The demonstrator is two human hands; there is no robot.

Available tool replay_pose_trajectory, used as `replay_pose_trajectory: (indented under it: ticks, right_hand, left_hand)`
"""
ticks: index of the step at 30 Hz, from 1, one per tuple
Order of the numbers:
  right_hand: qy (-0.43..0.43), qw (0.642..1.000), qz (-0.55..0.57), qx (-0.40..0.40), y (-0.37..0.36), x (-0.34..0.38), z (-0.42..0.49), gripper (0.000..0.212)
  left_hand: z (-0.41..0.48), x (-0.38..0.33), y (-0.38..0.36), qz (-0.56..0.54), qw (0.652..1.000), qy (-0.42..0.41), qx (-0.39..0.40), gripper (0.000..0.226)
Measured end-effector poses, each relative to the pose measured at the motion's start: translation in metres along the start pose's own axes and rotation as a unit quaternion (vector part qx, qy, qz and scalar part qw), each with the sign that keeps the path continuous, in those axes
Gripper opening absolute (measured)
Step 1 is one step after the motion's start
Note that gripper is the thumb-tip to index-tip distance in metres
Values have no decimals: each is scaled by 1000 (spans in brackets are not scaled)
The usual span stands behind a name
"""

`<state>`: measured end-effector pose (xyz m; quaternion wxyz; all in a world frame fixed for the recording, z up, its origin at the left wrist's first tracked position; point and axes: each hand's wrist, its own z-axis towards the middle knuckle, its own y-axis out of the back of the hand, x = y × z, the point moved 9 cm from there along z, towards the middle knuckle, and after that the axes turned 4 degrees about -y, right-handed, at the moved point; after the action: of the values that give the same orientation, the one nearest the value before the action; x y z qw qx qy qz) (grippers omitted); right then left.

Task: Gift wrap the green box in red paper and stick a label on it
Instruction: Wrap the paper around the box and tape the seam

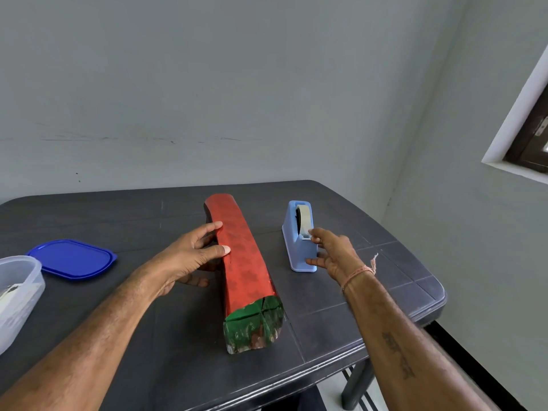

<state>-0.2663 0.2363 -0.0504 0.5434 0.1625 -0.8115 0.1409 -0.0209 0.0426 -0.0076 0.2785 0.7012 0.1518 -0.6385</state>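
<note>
left hand (189, 256) lies spread against the 9 o'clock side of the wrapped box (243, 262), two straight fingertips (221, 224) pressing on the red paper (237, 229) along its top edge, nothing curled round it; right hand (332, 253) reaches to the light blue tape dispenser (299, 250), loosely curled fingertips at the cutter end and another digit touching the base on its near side; whether it has tape pinched, i cannot tell; a thin thread bracelet (355, 274) sits on that wrist; the long box rests flat at the middle of the dark grey table (370, 307), running from 12 o'clock to 6 o'clock; red paper covers its length, while the near end at 6 o'clock shows green folded flaps (252, 324), creased and meeting in a rough cross; the dispenser stands upright at 3 o'clock of the box, near it but apart, with a pale tape roll (302, 218) in its top; a dark blue lid (71, 258) lies flat at 9 o'clock, well apart from the box; a clear plastic container (17, 292) sits at 8 o'clock, just beside the lid and cut off by the frame's edge; a window frame (516, 126) shows on the wall at 2 o'clock.
</note>
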Motion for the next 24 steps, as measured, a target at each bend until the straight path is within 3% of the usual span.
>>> replay_pose_trajectory:
  ticks: [4, 7, 9, 17, 24]
  right_hand:
    - [5, 1000, 19, -18, 2, -6, 1, 33]
    - [15, 999, 28, -22, 2, -8, -1, 18]
    - [25, 999, 31, -25, 3, -8, -3, 22]
    - [68, 997, 27, -31, 4, -10, -3, 16]
    - [123, 991, -16, -46, 9, -20, 1, 28]
  left_hand:
    - [-1, 2, 0, -7, 1000, 17, 1, 69]
    - [-2, 0, -2, 1, 1000, 19, 6, 69]
    - [-2, 1, -4, -9, 1000, 24, 6, 70]
    - [-2, 4, -8, -109, 991, 71, -2, 68]
    - [-1, 5, -8, -144, 986, 77, -13, 67]
